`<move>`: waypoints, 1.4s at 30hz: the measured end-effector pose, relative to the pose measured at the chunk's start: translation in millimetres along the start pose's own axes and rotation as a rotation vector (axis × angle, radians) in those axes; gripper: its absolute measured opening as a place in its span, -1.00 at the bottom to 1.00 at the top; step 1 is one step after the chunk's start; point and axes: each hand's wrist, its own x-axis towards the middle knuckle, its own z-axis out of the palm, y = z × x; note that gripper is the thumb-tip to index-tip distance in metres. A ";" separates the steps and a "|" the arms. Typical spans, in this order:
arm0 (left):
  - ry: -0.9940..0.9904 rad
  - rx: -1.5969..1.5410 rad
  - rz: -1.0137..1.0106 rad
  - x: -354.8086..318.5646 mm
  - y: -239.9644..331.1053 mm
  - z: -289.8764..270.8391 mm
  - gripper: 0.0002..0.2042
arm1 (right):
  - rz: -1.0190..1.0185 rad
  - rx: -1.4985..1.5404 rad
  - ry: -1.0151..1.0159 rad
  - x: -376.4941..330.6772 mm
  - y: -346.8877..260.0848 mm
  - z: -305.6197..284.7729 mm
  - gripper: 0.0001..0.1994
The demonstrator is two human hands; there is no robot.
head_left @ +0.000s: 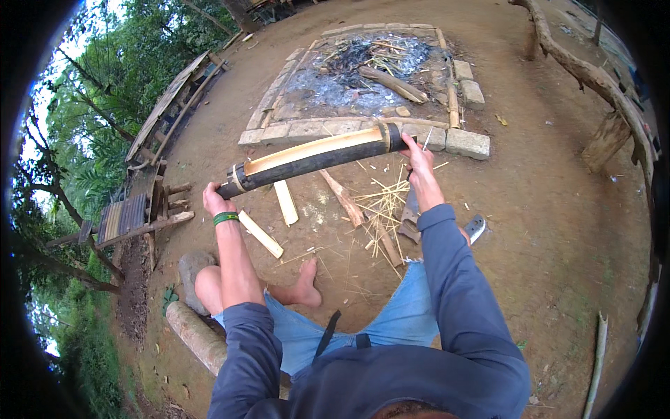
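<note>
Split bamboo tube [314, 157]: dark outside, pale inside, held level in the air above the dirt ground [544, 230], cut face up. Left hand [215, 200], green wristband, closed around its left end; right hand [417, 162] gripping its right end. Below it: bamboo slats [285, 202], thin splinters [382, 206]. Beyond: brick-edged fire pit [466, 142] with ash.

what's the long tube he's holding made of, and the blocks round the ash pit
The tube looks like split bamboo: dark charred skin, pale smooth inner wall, ringed nodes near both ends. The blocks around the ash pit look like rough grey stone or concrete; which one is unclear.
</note>
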 end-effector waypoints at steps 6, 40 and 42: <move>0.030 0.294 0.087 -33.2 16.2 44.2 -0.86 | -0.077 -0.036 0.053 0.1 -7.5 -11.3 -0.51; -0.364 -0.032 -0.130 -9.3 -30.2 24.3 -0.58 | -0.073 -0.344 -0.227 0.0 -28.4 -28.1 -0.60; -0.335 -0.039 -0.146 4.3 -39.5 9.7 -0.61 | -0.071 -0.359 -0.274 -1.9 -32.4 -26.5 -0.60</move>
